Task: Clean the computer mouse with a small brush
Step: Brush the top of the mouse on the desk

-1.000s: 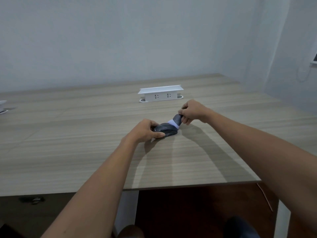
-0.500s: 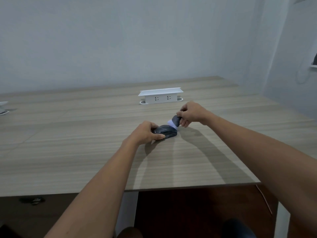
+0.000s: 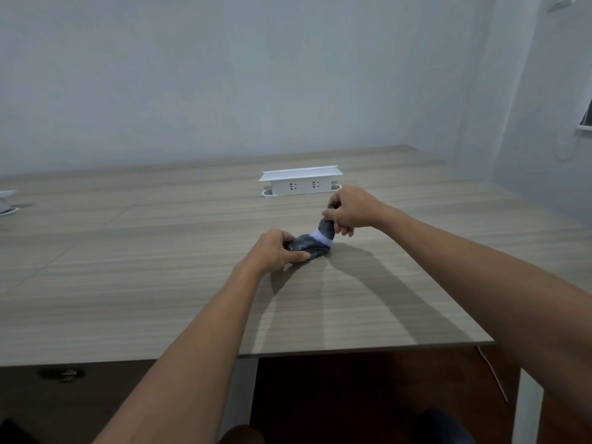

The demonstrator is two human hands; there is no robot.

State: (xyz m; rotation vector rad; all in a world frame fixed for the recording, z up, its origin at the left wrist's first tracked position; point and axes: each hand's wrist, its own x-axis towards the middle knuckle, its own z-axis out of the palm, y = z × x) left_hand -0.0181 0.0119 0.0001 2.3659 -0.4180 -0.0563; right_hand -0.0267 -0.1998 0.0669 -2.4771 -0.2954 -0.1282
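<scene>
A dark grey computer mouse (image 3: 311,247) lies on the wooden table (image 3: 160,283) near its middle. My left hand (image 3: 277,248) grips the mouse's near end and holds it down on the table. My right hand (image 3: 349,210) pinches a small brush (image 3: 325,233) with a dark grey handle and white bristles. The bristles rest on the far right end of the mouse. Most of the brush handle is hidden in my fingers.
A white raised socket box (image 3: 300,181) stands on the table just behind my right hand. Another white fitting (image 3: 6,201) shows at the far left edge. The table's front edge (image 3: 352,349) runs below my forearms, with dark floor beneath.
My right hand with the brush has shifted slightly over the mouse's far end, a small stroke. The left hand and the mouse have stayed in place.
</scene>
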